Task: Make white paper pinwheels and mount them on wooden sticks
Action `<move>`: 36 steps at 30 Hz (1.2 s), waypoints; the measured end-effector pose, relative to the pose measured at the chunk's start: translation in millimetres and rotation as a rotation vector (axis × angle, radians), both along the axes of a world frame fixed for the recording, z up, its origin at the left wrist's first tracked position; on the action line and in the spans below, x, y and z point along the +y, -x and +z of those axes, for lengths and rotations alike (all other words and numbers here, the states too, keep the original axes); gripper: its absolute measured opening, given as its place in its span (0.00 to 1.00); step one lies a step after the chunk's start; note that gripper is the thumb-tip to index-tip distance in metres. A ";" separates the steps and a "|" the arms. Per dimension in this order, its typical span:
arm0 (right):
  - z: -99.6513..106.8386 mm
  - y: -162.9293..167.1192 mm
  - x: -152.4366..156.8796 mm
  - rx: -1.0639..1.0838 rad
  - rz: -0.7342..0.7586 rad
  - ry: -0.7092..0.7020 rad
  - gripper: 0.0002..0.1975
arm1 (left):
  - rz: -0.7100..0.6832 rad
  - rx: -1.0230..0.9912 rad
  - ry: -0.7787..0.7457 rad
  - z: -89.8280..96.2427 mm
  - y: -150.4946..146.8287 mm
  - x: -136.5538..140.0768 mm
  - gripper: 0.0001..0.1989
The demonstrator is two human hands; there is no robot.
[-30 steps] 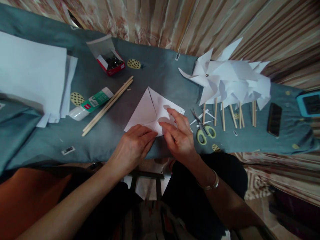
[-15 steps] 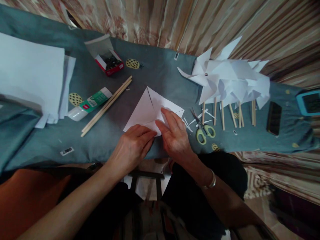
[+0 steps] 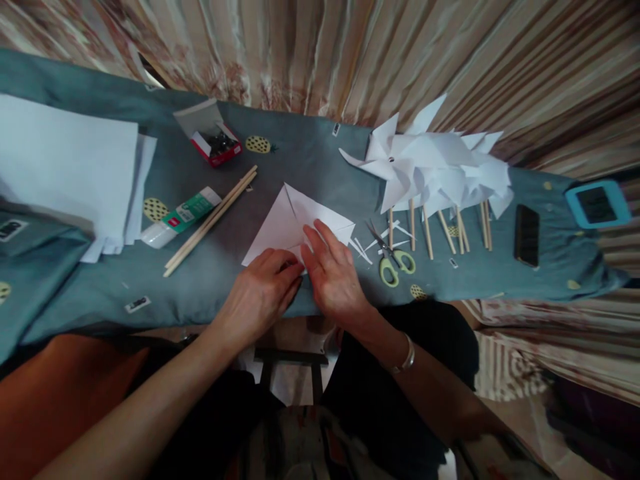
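A white square of paper (image 3: 280,220) with slits running in from its corners lies on the cloth, one corner pointing away from me. My left hand (image 3: 263,287) pinches the paper's near edge, thumb and fingers pressed together. Beside it, my right hand (image 3: 334,273) rests over the right part of the sheet with fingers stretched and slightly apart. Both hands hide the near corner. Right of the paper are thin white paper strips (image 3: 361,250) and scissors (image 3: 393,257) with light green handles, blades spread.
Several white paper pinwheels (image 3: 430,163) on sticks lie at the back right, with a phone (image 3: 527,235) and a blue-framed device (image 3: 597,204) beyond. Leftward are wooden sticks (image 3: 213,220), a glue tube (image 3: 180,217), a red box (image 3: 220,147) of small dark pieces and stacked paper (image 3: 65,173).
The whole view has shifted, so the things on the right appear further left. My right hand's fingers have spread a little; my left hand keeps its pinch on the paper.
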State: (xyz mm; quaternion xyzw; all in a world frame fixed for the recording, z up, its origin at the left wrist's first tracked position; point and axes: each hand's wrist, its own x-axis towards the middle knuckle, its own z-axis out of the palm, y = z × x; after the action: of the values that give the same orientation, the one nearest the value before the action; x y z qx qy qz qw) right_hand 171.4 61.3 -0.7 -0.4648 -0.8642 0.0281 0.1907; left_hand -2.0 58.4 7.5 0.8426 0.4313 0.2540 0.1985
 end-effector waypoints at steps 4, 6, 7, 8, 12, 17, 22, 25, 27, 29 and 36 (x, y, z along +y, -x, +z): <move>10.0 -15.9 14.3 0.105 -0.082 0.035 0.22 | 0.012 0.038 -0.013 1.0 -1.3 1.4 0.09; 11.6 -24.8 26.8 0.134 -0.156 0.057 0.25 | 0.012 0.050 -0.023 1.6 -1.3 2.3 0.08; 11.5 -28.6 33.2 0.132 -0.177 0.082 0.25 | 0.010 0.051 -0.027 1.9 -1.0 2.7 0.09; 11.0 -31.7 39.1 0.128 -0.195 0.108 0.24 | 0.007 0.047 -0.028 2.0 -0.5 3.2 0.09; 11.4 -40.3 50.6 0.137 -0.215 0.111 0.21 | -0.028 0.025 -0.032 1.3 5.6 6.5 0.10; 19.5 -52.8 42.5 0.318 -0.323 0.313 0.19 | -0.010 0.048 -0.088 2.8 24.9 18.0 0.11; 22.2 -58.0 24.4 0.497 -0.396 0.600 0.18 | 0.122 0.022 -0.276 14.3 31.5 16.8 0.10; 23.5 -57.7 14.7 0.510 -0.424 0.641 0.18 | 0.002 0.028 -0.251 16.7 17.5 2.2 0.08; 24.6 -57.8 11.6 0.503 -0.434 0.627 0.18 | -0.088 0.052 -0.191 14.7 5.9 -6.9 0.07; 25.5 -58.1 11.4 0.493 -0.439 0.602 0.17 | -0.115 0.124 -0.138 12.2 -2.9 -11.6 0.07; 26.3 -62.1 14.2 0.359 -0.358 0.338 0.16 | -0.147 0.246 -0.099 15.1 -9.0 -10.4 0.08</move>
State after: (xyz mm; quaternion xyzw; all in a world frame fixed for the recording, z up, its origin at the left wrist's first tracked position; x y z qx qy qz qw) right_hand 233.5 75.5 25.6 -0.6223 -0.7042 0.2192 0.2622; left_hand 7.1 48.0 22.6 0.9055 0.3766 0.1544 0.1205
